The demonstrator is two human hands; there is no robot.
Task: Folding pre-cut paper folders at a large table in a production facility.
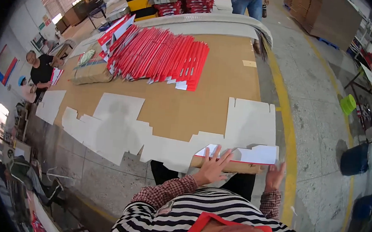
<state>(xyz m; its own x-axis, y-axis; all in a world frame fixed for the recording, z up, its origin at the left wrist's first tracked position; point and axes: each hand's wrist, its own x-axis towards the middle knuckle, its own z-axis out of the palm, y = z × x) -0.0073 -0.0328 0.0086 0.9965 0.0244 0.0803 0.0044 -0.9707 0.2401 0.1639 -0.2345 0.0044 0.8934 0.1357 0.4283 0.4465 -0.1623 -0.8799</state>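
My left hand (212,166) presses with spread fingers on a white folded cardboard piece (258,154) at the near edge of the table. A thin red edge shows along the near side of that piece. Just off its right end is my right hand (274,176), fingers stretched out and nothing seen in them; whether it touches the piece I cannot tell. Flat white cardboard blanks (252,119) lie around and behind the piece. Farther back, a long overlapping row of red folded cardboard sleeves (156,56) leans across the table.
The brown cardboard-covered table (186,111) has a wrapped brown bundle (91,74) at left. A person (43,69) holds red-and-white pieces beyond the left edge; another person (247,4) stands behind the table. On the right floor are a green bin (348,104) and a dark blue drum (355,159).
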